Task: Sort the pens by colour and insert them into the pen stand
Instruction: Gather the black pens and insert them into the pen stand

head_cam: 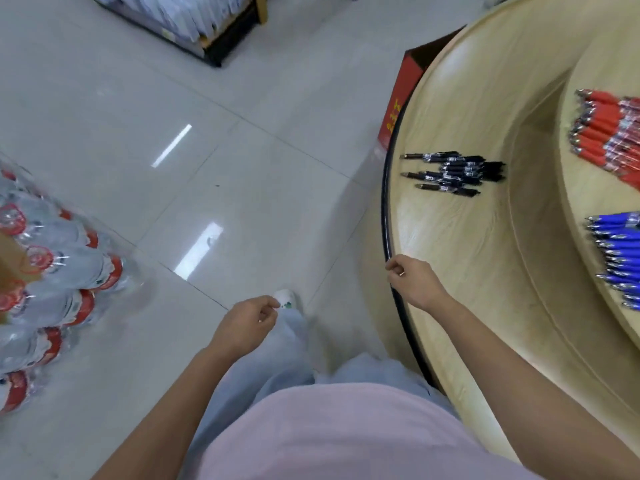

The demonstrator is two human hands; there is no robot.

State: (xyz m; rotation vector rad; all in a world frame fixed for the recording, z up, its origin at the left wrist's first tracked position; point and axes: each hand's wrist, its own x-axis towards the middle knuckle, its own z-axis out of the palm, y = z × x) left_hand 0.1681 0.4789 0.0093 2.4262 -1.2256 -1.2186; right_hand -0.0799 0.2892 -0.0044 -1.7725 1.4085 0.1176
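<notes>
R fingers (393, 268): loosely curled, pinching nothing.
R hand (414, 282): at the surface (467, 237) edge, arm stretched fwd; likely readying a reach.
L fingers (270, 306): loosely curled, empty.
L hand (247, 323): hangs over the floor, idle.
Black pens (453, 173): heap on the surface, well ahead of R hand.
Red pens (609, 133), blue pens (620, 258): separate piles on the raised tier, so colours look pre-grouped.
Pen stand: not in view.

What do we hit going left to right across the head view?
Water bottle packs → left hand → black pens. Left out for overlap: right hand, red pens, blue pens.
</notes>
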